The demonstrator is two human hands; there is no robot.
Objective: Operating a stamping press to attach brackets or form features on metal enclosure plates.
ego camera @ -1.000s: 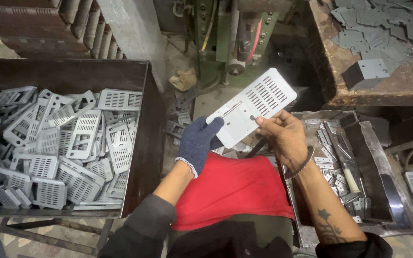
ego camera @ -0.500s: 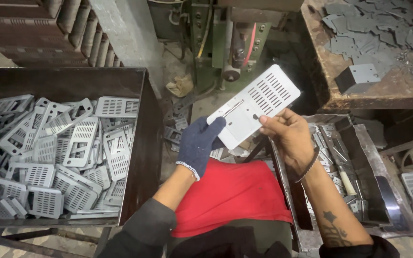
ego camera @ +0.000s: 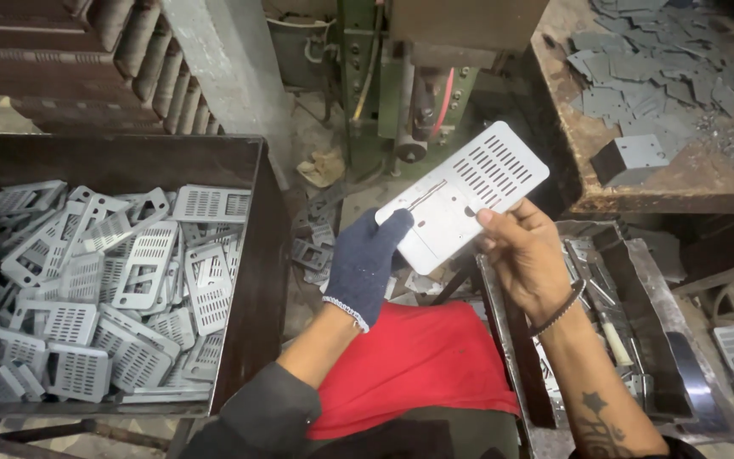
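Above the red cloth (ego camera: 418, 374), a thin slotted metal plate (ego camera: 465, 194) is pinched between both hands: gloved left hand (ego camera: 365, 265) at its lower corner, bare right hand (ego camera: 524, 255) at its edge. It looks light, stiff and sharp-edged, best gripped by the rims.

Plate (ego camera: 466, 197) is showing pale grey, with rows of dark slots at one end. Left glove (ego camera: 365, 263) is looking navy with a white-flecked cuff. Cloth (ego camera: 414, 367) is reading bright red. Bin (ego camera: 258, 255) is appearing dark brown, its parts (ego camera: 104, 289) light grey and slotted. Press (ego camera: 401, 68) is showing green.
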